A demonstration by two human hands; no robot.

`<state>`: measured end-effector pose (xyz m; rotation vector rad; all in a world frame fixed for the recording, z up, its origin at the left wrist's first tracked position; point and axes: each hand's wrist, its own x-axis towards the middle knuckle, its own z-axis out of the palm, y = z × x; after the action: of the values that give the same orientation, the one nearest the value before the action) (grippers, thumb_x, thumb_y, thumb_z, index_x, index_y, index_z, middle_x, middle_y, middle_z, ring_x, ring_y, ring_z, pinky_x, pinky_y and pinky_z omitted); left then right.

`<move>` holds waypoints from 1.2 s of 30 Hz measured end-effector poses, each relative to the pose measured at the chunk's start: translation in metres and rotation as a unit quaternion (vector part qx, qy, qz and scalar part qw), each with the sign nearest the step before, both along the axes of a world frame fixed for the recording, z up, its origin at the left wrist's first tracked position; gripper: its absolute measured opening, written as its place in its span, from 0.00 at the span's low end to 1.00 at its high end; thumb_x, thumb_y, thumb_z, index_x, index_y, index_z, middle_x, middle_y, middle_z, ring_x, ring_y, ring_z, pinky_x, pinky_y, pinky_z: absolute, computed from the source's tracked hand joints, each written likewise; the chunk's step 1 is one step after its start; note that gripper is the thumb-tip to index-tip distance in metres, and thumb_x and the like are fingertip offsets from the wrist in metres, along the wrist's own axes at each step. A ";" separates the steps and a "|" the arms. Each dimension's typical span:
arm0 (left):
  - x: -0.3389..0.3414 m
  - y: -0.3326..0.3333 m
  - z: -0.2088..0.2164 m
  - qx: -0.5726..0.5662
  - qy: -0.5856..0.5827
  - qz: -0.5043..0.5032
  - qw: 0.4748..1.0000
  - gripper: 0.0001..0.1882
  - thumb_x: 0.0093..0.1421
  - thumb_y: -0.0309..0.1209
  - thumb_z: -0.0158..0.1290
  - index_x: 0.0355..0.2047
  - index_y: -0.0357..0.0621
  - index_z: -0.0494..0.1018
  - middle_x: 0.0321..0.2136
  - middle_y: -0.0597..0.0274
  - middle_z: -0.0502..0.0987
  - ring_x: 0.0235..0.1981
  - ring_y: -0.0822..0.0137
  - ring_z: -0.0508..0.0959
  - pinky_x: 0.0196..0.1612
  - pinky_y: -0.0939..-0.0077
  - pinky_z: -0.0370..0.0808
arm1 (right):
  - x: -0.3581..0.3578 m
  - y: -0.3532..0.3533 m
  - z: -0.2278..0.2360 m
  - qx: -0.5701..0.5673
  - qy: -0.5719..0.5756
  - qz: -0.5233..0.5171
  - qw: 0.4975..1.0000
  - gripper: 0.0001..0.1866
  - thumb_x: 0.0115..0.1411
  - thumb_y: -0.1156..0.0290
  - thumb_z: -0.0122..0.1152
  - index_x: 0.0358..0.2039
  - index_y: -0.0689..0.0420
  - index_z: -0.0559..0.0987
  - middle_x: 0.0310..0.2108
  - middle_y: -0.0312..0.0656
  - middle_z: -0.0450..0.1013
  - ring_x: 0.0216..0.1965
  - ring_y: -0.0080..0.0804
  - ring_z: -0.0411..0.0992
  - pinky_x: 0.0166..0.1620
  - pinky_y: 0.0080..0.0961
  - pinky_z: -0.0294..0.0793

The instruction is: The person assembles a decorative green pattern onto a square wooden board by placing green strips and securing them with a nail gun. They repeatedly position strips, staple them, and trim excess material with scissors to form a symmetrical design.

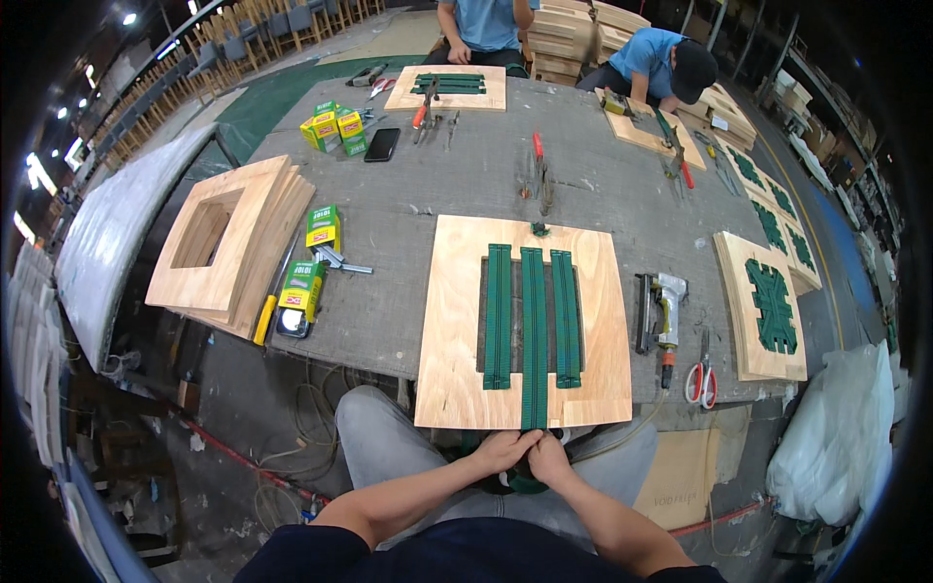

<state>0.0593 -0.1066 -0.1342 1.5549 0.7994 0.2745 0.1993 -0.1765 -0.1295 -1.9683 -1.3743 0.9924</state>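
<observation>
A square wooden frame board [603, 311] lies at the table's front edge, over my lap. Three green webbing straps run lengthwise across its rectangular opening. The middle strap [535, 340] is longer and reaches over the board's near edge. My left hand [505, 451] and my right hand [551, 459] meet just below that edge, fingers closed around the strap's near end. More green webbing hangs under my hands, partly hidden by them. To the board's right lie a nail gun [667, 311] with an air hose and red-handled scissors [701, 382].
Stacked wooden frames [209, 248] stand at left, beside a yellow-handled tool [264, 321] and green-yellow staple boxes [324, 225]. Frames with woven green webbing [771, 306] are stacked at right. Pliers [540, 175] and a phone [382, 145] lie farther back. Two co-workers [653, 60] sit across the table.
</observation>
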 end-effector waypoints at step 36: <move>0.008 0.037 -0.003 0.463 0.146 -0.082 0.870 0.28 0.70 0.58 0.44 0.61 0.57 0.72 0.59 0.55 0.75 0.56 0.46 0.76 0.57 0.48 0.74 | 0.304 0.151 0.119 -0.001 0.105 -0.355 0.929 0.15 0.48 0.82 0.70 0.37 0.65 0.76 0.29 0.46 0.76 0.23 0.37 0.76 0.23 0.36 0.75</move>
<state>0.0676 -0.0691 -0.1373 2.6101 0.8008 0.3220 0.5037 -0.0257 -0.0102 -2.0442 -0.4637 0.8063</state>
